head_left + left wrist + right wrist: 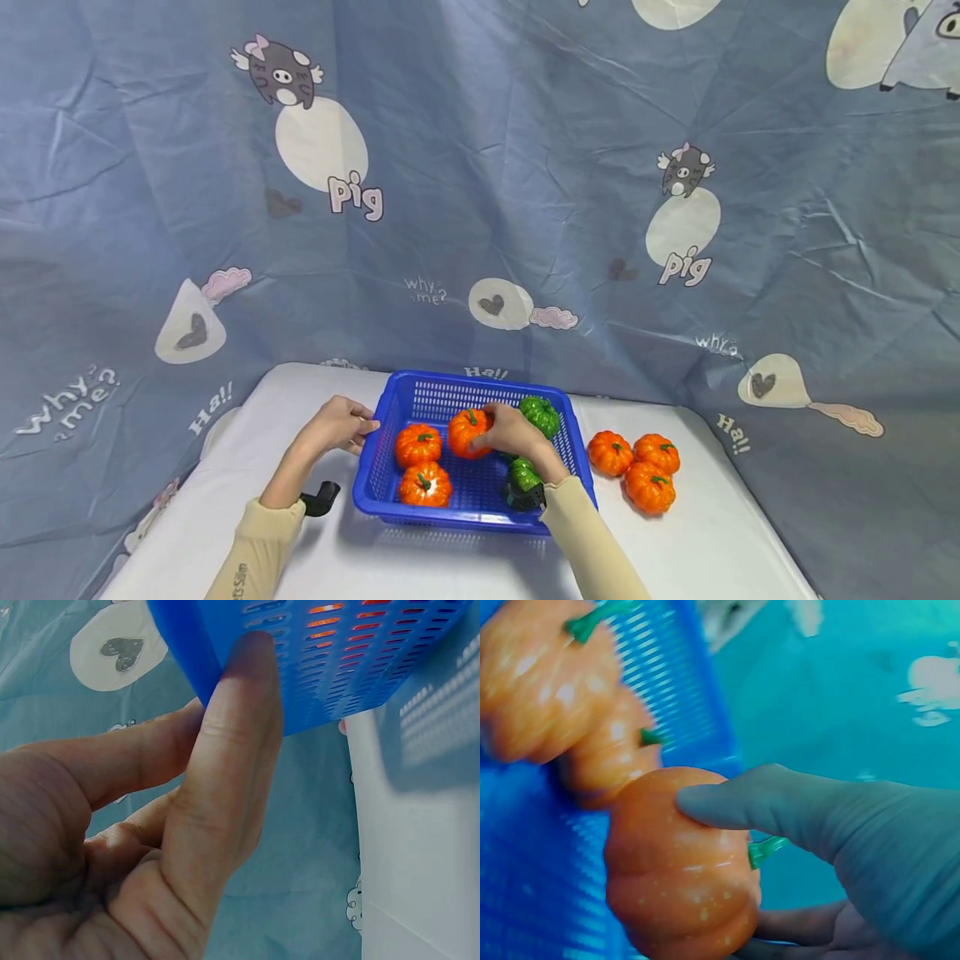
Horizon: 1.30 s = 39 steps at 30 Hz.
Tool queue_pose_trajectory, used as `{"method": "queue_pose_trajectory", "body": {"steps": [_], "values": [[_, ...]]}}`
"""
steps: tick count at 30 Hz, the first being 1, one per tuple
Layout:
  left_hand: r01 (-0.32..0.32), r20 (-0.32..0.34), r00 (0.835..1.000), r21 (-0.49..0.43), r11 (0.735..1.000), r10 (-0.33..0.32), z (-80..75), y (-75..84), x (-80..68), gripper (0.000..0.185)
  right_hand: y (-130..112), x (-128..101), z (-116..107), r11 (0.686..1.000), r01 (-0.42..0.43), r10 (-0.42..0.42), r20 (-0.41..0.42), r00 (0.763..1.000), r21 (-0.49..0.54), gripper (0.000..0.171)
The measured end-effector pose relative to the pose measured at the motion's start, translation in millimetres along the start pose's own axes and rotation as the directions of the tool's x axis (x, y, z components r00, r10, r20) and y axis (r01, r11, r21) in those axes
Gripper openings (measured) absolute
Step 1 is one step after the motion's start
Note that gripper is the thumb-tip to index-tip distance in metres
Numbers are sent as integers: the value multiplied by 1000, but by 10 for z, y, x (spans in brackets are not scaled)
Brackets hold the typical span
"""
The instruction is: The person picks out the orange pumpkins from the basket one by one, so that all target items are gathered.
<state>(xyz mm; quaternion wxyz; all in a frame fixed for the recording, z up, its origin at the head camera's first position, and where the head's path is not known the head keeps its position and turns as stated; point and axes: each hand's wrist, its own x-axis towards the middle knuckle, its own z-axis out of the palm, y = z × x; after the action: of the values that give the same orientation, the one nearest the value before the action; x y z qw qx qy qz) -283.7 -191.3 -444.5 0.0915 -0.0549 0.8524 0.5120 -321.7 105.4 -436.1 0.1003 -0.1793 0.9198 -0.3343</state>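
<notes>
My right hand grips an orange toy pumpkin with a green stem, over the inside of a blue plastic basket. In the right wrist view the thumb lies across that pumpkin's side, with fingers partly hidden beneath it. Two more orange pumpkins sit in the basket's left half. Green pumpkins lie on its right side, one partly covered by my right wrist. My left hand pinches the basket's left rim; its thumb presses on the outer slotted wall.
Three orange pumpkins stand grouped on the white table, right of the basket. A blue-grey cloth with pig prints hangs behind the table. A black strap or device is at my left wrist.
</notes>
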Motion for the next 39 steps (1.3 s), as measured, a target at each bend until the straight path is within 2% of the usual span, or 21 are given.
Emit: {"method": "queue_pose_trajectory", "body": {"steps": [5, 12, 15, 19, 22, 26, 27, 33, 39], "values": [[8, 3, 1000, 7, 1000, -8, -3, 16, -4, 35, -72, -280, -199, 999, -4, 6, -26, 1000, 54, 71], [10, 8, 1000, 22, 1000, -10, -15, 13, -20, 35, -88, -671, -426, 1000, -24, 26, -105, 994, 19, 75], [10, 8, 1000, 21, 1000, -11, -3, 7, -28, 35, -46, -833, -504, 998, -47, 53, -136, 989, 47, 77], [5, 11, 1000, 21, 1000, -5, 13, -5, -24, 34, 103, -1043, -641, 994, -76, 91, -193, 977, 84, 77], [3, 13, 1000, 17, 1000, -3, 14, -6, -19, 34, 275, -1209, -783, 986, -89, 117, -208, 971, 138, 77], [-8, 19, 1000, 24, 1000, 8, -5, 1, -24, 35, 538, -1418, -981, 976, -141, 174, -211, 962, 165, 78], [-10, 19, 1000, 25, 1000, 10, -11, 4, -27, 35, 609, -1464, -1029, 977, -155, 184, -219, 958, 145, 78], [-10, 19, 1000, 31, 999, 10, -17, 24, -36, 36, 1060, -1676, -1317, 959, -264, 282, -278, 918, 100, 73], [-3, 13, 1000, 38, 999, 2, -1, 30, -29, 36, 1552, -1839, -1519, 879, -469, 473, -294, 830, 89, 80]]}}
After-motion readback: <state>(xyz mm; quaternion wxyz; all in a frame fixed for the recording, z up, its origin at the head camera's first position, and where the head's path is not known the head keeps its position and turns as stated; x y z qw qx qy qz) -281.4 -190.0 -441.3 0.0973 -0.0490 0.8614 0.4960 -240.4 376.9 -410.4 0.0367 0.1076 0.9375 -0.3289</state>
